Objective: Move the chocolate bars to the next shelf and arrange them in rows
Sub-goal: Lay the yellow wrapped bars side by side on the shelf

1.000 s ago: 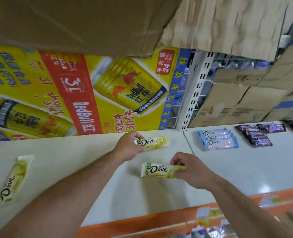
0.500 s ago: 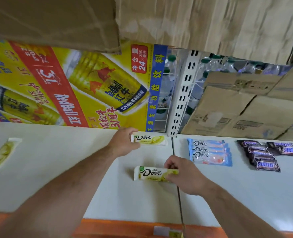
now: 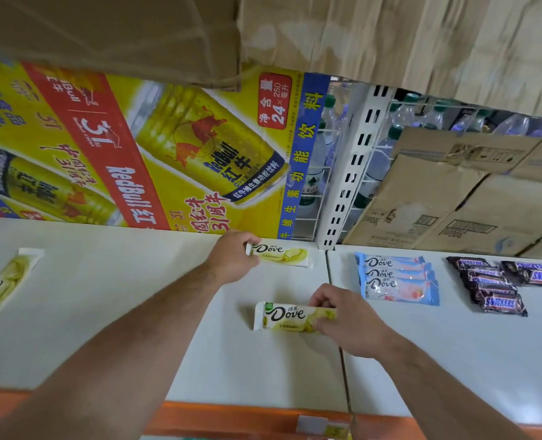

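Note:
On the white left shelf lie three yellow Dove bars. My left hand grips the left end of the far yellow Dove bar, close to the back wall. My right hand pinches the right end of the near yellow Dove bar, which lies flat by the seam between the shelves. The third yellow Dove bar lies alone at the far left. On the right shelf sit a row of blue Dove bars and several Snickers bars.
A Red Bull carton stands behind the left shelf, and brown cardboard boxes behind the right one. A white slotted upright divides them, with water bottles behind. Cardboard hangs overhead. An orange price rail runs along the front edge.
Both hands keep their bars and have stayed almost in place near the seam. The view has swung, so the shelves sit further left and the front rail lower.

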